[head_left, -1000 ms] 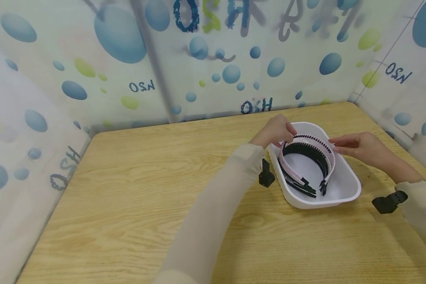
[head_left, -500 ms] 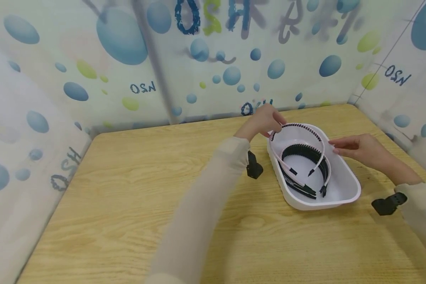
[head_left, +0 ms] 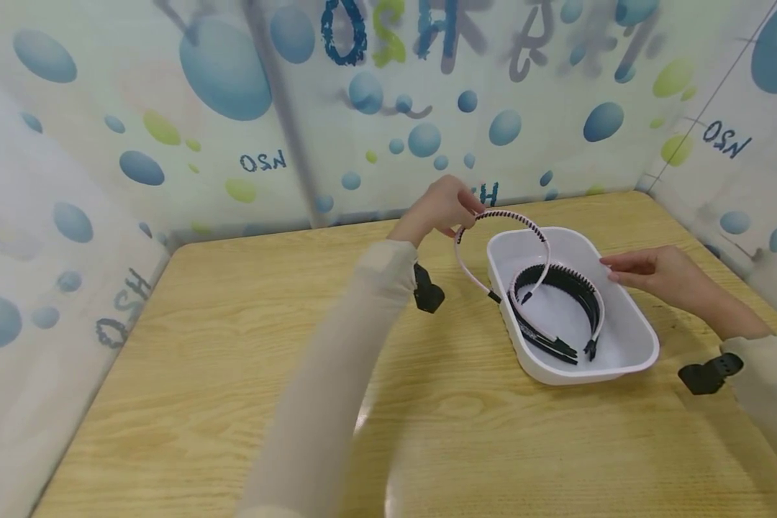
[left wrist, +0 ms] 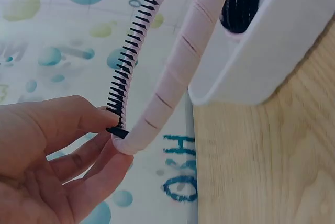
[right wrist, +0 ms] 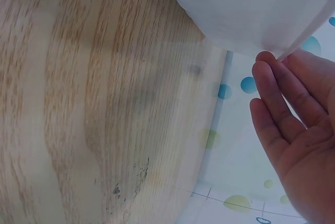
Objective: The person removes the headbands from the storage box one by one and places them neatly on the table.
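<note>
My left hand (head_left: 442, 207) pinches a pink headband (head_left: 545, 248) at the top of its arch. The left wrist view shows the black teeth (left wrist: 124, 64) along its inner side and my thumb and fingers on the band. One tip hangs outside the white plastic basin (head_left: 628, 360), the other over its inside. Within the basin lie another pink headband (head_left: 599, 306) and several black headbands (head_left: 544, 349), nested together. At the basin's right rim, my right hand (head_left: 663, 273) pinches the edge; the right wrist view shows its fingers (right wrist: 272, 90) fairly straight against the outer wall.
The basin stands on a wood-grain table (head_left: 233, 360), toward its right side. A wall covering (head_left: 388, 165) with blue and green drops rises behind the table and at both sides. Black cameras (head_left: 429, 289) are strapped at the wrists.
My left hand has lifted one pink headband from the nest and moved it up and left, partly past the basin's left rim. My right hand has stayed at the right rim.
</note>
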Action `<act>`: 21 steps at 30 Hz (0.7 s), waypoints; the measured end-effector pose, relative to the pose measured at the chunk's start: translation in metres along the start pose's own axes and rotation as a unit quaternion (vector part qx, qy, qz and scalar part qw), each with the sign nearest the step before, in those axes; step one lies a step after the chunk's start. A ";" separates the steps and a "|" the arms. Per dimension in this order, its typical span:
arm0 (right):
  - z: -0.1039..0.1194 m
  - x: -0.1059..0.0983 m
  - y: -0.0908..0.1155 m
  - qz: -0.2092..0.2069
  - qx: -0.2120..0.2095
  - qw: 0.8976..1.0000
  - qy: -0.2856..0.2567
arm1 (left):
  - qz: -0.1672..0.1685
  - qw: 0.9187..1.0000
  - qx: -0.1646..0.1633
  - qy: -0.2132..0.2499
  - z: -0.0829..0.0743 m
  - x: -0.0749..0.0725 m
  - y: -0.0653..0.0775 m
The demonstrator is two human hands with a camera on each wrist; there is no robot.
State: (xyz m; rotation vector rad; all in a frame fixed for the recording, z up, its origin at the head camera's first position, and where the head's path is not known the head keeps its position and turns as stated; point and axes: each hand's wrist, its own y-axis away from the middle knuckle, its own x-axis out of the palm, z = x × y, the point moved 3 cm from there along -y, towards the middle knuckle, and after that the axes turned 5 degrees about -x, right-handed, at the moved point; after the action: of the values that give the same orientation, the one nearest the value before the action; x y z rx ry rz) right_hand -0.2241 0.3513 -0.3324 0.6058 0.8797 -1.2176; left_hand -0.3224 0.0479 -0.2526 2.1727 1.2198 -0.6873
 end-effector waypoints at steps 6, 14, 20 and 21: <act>0.000 -0.001 0.001 -0.008 -0.008 1.000 0.006 | -0.001 1.000 -0.019 0.006 0.017 -0.020 0.010; 0.000 -0.001 0.003 -0.011 -0.008 1.000 0.005 | -0.026 0.999 -0.035 0.024 0.051 -0.042 0.021; 0.001 -0.001 0.002 -0.010 -0.011 1.000 0.003 | -0.045 0.997 -0.063 0.027 0.076 -0.060 0.031; 0.001 -0.001 0.002 -0.010 -0.011 1.000 0.002 | -0.046 0.996 -0.068 0.025 0.080 -0.063 0.033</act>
State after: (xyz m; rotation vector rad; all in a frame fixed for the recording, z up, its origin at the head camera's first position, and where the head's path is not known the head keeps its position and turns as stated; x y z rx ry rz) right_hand -0.2219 0.3519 -0.3308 0.5840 0.9025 -1.2232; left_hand -0.3357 -0.0579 -0.2611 2.0434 1.3592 -0.5737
